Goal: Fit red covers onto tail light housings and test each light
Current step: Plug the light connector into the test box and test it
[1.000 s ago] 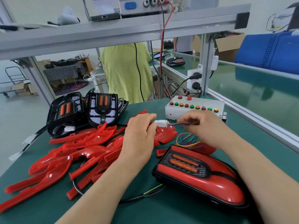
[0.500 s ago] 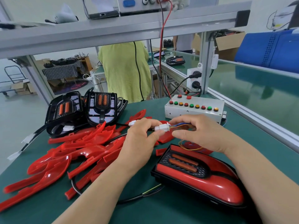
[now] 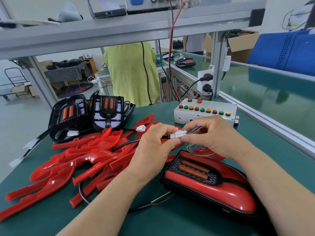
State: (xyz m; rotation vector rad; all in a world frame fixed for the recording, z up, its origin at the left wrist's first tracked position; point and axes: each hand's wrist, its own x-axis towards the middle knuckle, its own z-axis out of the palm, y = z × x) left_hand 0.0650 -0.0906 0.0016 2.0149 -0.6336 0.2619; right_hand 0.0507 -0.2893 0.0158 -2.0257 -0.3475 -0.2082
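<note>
So the left hand (image 3: 153,147) and right hand (image 3: 216,137) each pinch one end of the white plug (image 3: 177,134) just above the mat (image 3: 170,222), pushing it together so the covered tail light (image 3: 213,184), parked right below them, can be tested off the button box (image 3: 204,110) behind, I reckon.

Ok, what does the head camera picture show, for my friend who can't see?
A left hand and right hand pinch white wire connectors together over a green table. A red-covered tail light lies nearby, loose red covers piled left.
</note>
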